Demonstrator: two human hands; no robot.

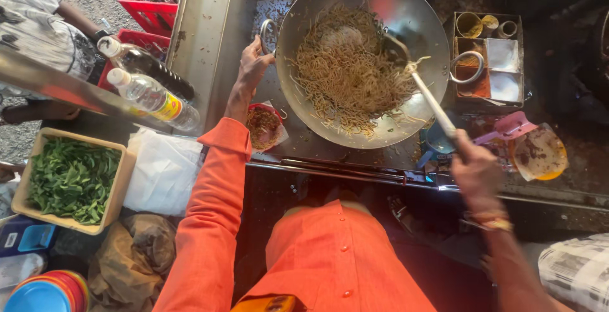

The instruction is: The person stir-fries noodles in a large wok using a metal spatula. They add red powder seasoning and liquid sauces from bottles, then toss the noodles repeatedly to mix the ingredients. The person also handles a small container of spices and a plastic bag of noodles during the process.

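Observation:
A large steel wok (406, 7) sits at the top centre, filled with a heap of brown noodles (349, 71). My left hand (252, 67), in an orange sleeve, grips the wok's left ring handle (268, 33). My right hand (477, 171) holds the pale handle of a metal spatula (415, 77), whose blade rests in the noodles on the wok's right side. A second ring handle (466, 67) sticks out on the wok's right.
A spice tray with several compartments (488, 58) stands right of the wok. Two bottles (149, 83) lie at the left, near red crates (152, 1). A box of green leaves (73, 179), stacked plates (44, 290) and another person's arm (76, 17) are at the left.

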